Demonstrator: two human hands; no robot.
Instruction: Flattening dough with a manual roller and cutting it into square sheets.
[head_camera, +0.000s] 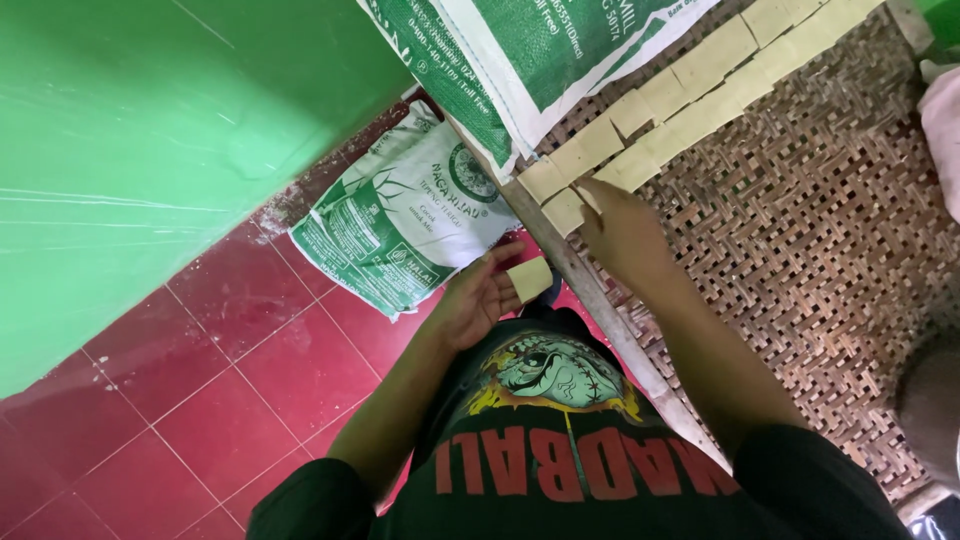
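My left hand (478, 297) holds a pale yellow square block (529, 278) by its fingertips, just off the edge of a woven bamboo tray (820, 230). My right hand (625, 232) rests on the tray's near corner, its fingers on a pale block (590, 195) at the end of two rows of similar pale blocks (690, 95). The rows run diagonally toward the upper right. The tray has a wooden frame edge (600, 300) beside my hands.
A green and white sack (400, 220) lies on the red tiled floor (230, 380). Another sack (520, 50) overhangs the tray's far corner. A green wall (130, 140) fills the left. Pink cloth (945, 130) and part of another person (935, 400) show at the right.
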